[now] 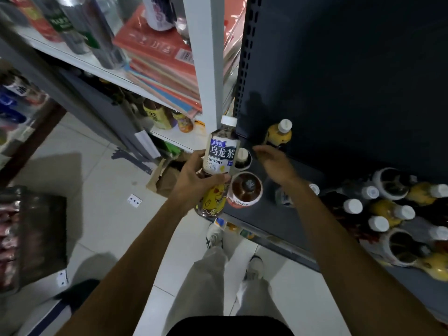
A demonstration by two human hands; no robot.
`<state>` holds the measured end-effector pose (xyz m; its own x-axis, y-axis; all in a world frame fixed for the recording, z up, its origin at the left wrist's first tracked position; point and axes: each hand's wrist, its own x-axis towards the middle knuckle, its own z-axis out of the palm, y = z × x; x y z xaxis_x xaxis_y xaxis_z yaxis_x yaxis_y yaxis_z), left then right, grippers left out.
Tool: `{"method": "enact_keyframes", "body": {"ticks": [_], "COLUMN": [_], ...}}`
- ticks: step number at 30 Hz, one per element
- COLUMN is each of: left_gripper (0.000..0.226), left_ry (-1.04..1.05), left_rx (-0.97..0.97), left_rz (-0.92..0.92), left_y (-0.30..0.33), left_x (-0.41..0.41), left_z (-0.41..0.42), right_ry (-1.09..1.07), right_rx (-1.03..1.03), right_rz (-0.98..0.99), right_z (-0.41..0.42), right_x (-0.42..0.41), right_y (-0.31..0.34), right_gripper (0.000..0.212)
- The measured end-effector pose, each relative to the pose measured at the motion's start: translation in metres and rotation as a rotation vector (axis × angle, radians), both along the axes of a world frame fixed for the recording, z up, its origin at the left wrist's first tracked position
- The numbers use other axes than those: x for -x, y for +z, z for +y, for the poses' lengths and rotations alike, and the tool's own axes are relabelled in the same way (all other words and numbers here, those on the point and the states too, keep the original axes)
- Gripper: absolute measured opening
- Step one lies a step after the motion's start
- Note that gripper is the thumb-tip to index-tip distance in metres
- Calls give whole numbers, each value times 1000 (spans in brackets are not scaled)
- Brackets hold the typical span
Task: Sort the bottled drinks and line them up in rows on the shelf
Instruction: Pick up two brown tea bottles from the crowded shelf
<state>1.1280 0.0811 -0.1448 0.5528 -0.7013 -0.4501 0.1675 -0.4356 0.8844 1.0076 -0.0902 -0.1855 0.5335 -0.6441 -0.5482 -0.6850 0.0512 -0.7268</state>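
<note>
The left hand (194, 177) grasped a tea bottle (221, 151) upright; the right hand (274, 163) hovered released over the shelf (278, 221), its forearm hiding a bottle.

The dark shelf (286, 214) has bare room behind its left front corner, between the yellow bottle (278, 135) at the back panel and the crowd of white-capped bottles (378, 209) to the right. Two open-topped cups (246, 187) and a capped dark bottle (243, 158) line the left edge — the white upright (208, 69) stands just beyond.
</note>
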Motion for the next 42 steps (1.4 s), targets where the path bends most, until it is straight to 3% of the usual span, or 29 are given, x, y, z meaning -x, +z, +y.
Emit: {"method": "enact_keyframes", "body": {"ticks": [9, 19, 27, 32, 37, 42], "left_gripper": [59, 61, 67, 67, 68, 68], "left_ry": [7, 29, -98, -142, -112, -111], "left_rx": [-6, 27, 50, 113, 196, 327], "left_rz": [149, 125, -125, -251, -243, -374], "left_y": [-45, -56, -48, -30, -6, 37], "left_x": [-20, -35, -42, -42, -35, -21], "left_z": [-14, -28, -30, -28, -33, -48], "right_ry": [148, 233, -6, 55, -84, -231], "right_rx": [-280, -268, 32, 178, 247, 376], "right_rz": [-101, -133, -254, -194, -338, -524], "right_z": [-7, -19, -1, 4, 16, 12], "right_x": [-17, -16, -35, -38, -25, -16], "right_y": [-19, -23, -39, -27, -5, 49], "right_gripper": [69, 49, 42, 34, 27, 22]}}
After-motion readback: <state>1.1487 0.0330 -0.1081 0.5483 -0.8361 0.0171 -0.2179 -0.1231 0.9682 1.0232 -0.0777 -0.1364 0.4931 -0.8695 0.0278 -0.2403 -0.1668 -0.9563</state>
